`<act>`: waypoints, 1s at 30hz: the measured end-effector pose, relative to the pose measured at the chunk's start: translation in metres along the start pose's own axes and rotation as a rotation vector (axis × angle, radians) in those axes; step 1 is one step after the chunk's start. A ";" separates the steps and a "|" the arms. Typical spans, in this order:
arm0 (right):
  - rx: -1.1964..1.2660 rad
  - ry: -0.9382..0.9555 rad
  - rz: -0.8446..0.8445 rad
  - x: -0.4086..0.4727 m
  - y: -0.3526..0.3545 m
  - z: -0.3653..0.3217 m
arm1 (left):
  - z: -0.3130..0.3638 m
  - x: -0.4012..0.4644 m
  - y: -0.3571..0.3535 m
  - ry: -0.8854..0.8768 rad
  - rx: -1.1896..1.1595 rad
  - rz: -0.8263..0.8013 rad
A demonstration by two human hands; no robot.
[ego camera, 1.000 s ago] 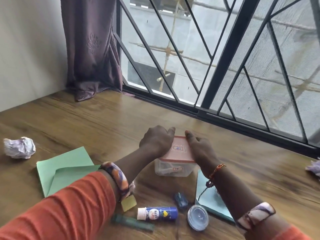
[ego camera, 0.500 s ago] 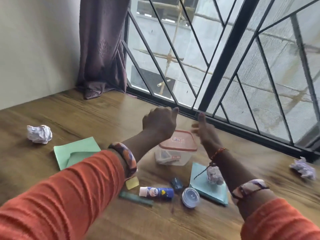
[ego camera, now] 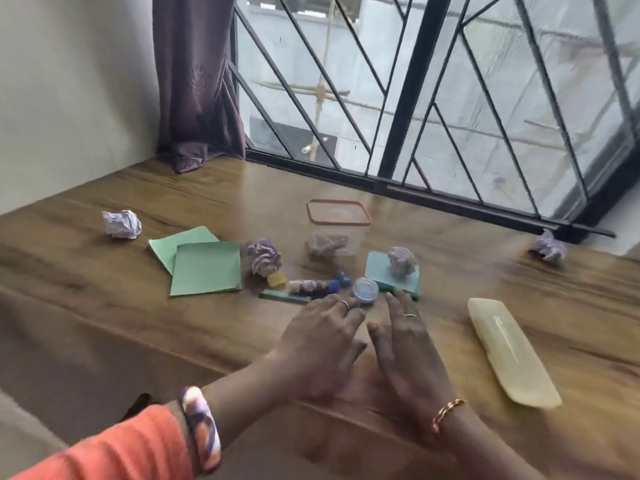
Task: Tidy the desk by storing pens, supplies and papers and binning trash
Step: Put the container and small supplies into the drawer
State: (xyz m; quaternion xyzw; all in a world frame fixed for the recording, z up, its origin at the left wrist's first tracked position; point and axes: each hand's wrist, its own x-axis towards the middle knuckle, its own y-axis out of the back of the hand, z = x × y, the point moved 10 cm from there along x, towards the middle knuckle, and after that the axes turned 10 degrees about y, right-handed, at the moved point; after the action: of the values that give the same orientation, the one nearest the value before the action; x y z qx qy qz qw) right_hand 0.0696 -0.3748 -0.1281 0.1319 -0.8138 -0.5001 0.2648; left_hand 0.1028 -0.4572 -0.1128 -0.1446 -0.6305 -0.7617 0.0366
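A clear plastic box (ego camera: 337, 233) with an orange-rimmed lid stands closed at the middle of the wooden desk (ego camera: 104, 306). In front of it lie a glue stick (ego camera: 313, 286), a small round clear pot (ego camera: 364, 289), a green ruler-like strip (ego camera: 284, 297), a yellow sticky note (ego camera: 276, 279) and a teal notepad (ego camera: 379, 271). Crumpled paper balls lie at the left (ego camera: 122, 224), by the green sheets (ego camera: 262, 255), on the notepad (ego camera: 401, 259) and far right (ego camera: 549, 247). My left hand (ego camera: 320, 344) and right hand (ego camera: 407, 348) hover side by side just before the pot, fingers relaxed, holding nothing.
Two green paper sheets (ego camera: 201, 265) lie left of the clutter. A pale yellow pencil case (ego camera: 509, 351) lies at the right. A barred window (ego camera: 415, 98) and a purple curtain (ego camera: 197, 81) close off the desk's far side; a wall stands at the left.
Both hands have let go of the box lid and drawn back toward me, now low over the desk near the small pot. The view has pulled back, showing the pencil case.
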 end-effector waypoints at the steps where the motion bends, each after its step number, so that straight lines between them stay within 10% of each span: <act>1: -0.082 -0.028 -0.068 -0.012 -0.003 0.003 | -0.001 -0.008 -0.005 0.017 0.008 -0.046; 9: -0.303 -0.001 -0.340 -0.086 -0.013 -0.004 | -0.018 -0.053 -0.033 0.070 0.091 -0.284; 30: -0.469 0.000 -0.033 -0.105 -0.007 -0.020 | -0.007 -0.062 -0.030 0.029 0.160 -0.234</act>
State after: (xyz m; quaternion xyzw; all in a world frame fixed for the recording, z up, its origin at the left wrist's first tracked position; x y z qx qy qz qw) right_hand 0.1673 -0.3427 -0.1583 0.0798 -0.6732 -0.6798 0.2799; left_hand 0.1539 -0.4662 -0.1588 -0.0556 -0.7011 -0.7102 -0.0318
